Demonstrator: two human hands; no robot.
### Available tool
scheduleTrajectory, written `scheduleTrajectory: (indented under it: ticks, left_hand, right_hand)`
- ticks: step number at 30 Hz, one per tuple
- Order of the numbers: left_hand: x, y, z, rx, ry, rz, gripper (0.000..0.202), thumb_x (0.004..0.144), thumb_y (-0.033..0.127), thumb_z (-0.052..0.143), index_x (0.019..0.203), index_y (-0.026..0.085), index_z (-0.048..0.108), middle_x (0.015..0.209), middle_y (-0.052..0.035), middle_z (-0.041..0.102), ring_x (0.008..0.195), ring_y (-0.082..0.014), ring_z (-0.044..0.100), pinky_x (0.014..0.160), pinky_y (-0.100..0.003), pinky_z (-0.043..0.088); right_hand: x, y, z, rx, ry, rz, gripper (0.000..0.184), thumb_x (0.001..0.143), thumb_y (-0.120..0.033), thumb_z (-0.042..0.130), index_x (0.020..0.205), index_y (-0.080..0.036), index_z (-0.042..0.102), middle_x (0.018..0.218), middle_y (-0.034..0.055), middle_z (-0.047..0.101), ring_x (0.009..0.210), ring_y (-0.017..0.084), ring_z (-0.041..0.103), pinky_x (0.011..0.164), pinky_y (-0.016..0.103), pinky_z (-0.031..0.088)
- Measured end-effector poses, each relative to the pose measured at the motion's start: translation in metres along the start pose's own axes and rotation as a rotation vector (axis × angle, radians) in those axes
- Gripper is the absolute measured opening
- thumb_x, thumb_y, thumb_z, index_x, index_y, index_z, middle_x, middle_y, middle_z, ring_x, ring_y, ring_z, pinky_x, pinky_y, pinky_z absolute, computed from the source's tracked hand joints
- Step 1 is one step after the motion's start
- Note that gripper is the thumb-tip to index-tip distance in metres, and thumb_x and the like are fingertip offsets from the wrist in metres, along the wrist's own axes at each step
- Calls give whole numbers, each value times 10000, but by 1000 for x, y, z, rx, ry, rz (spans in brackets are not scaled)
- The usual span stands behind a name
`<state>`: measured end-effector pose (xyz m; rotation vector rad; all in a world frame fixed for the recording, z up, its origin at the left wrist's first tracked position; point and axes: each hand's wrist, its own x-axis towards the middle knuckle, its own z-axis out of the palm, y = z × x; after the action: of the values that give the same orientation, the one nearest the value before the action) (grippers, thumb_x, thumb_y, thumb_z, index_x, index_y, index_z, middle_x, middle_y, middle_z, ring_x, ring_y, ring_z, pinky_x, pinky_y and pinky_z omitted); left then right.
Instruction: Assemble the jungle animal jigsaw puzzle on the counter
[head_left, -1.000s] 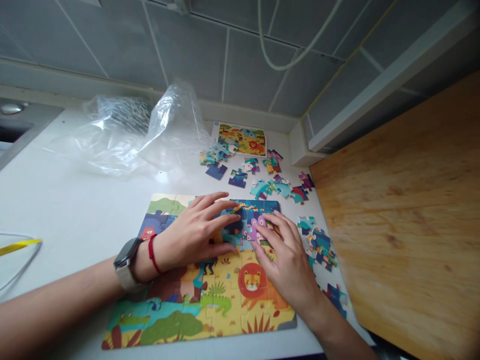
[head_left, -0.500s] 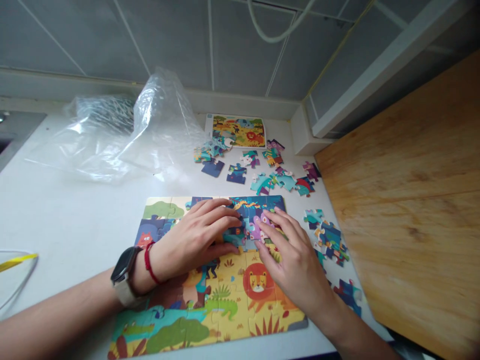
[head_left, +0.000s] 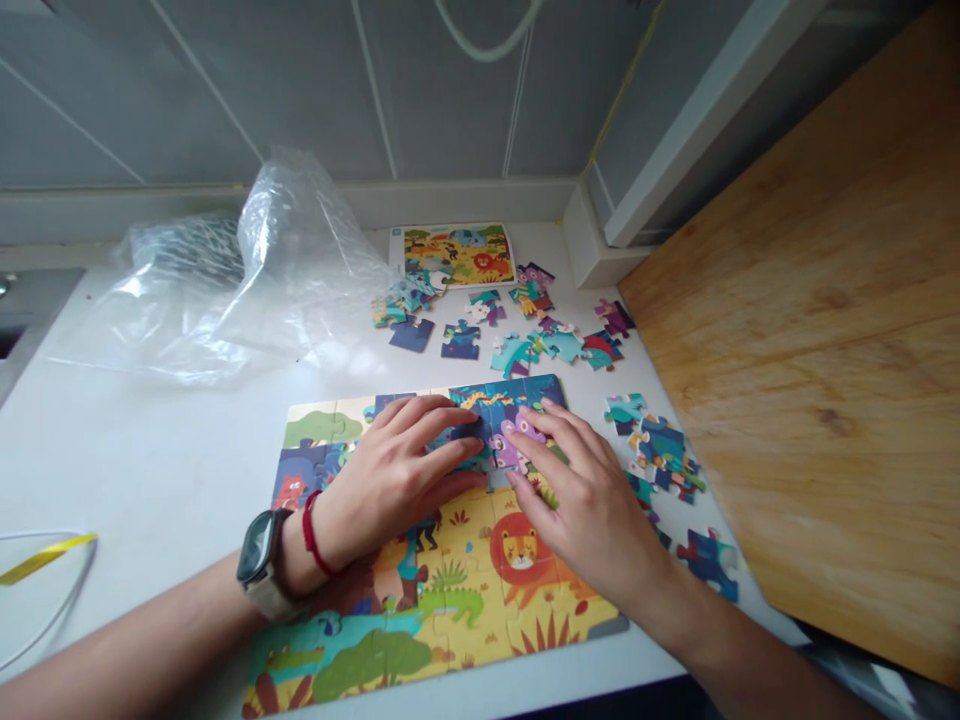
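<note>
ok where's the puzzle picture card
In the head view, the printed jungle picture card lies at the white counter's back, right of the clear plastic bag, behind loose puzzle pieces.

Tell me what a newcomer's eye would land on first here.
A bright safari jigsaw puzzle with a lion lies on the white counter, the left hand and right hand both resting on its blue and purple pieces. Loose puzzle pieces are scattered beyond it and to its right, below a small picture card. A crumpled clear plastic bag sits towards the back left.
</note>
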<state>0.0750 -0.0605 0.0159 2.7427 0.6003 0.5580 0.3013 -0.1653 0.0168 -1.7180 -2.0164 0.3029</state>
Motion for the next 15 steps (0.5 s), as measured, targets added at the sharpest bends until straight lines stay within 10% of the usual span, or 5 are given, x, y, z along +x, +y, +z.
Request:
scheduleTrajectory:
  ticks: [15]
  left_hand:
    - [0,-3,5,-4,-9,32,288,1003,360,674,1264,251,727,1360,-124,649,1339,-346,548,1029,-551,556]
  right_hand:
    - [-1,0,0,-23,-21,4,366,970,-195,643,1333,-213,684,1386,107,667,1387,311,539,1142,567,509]
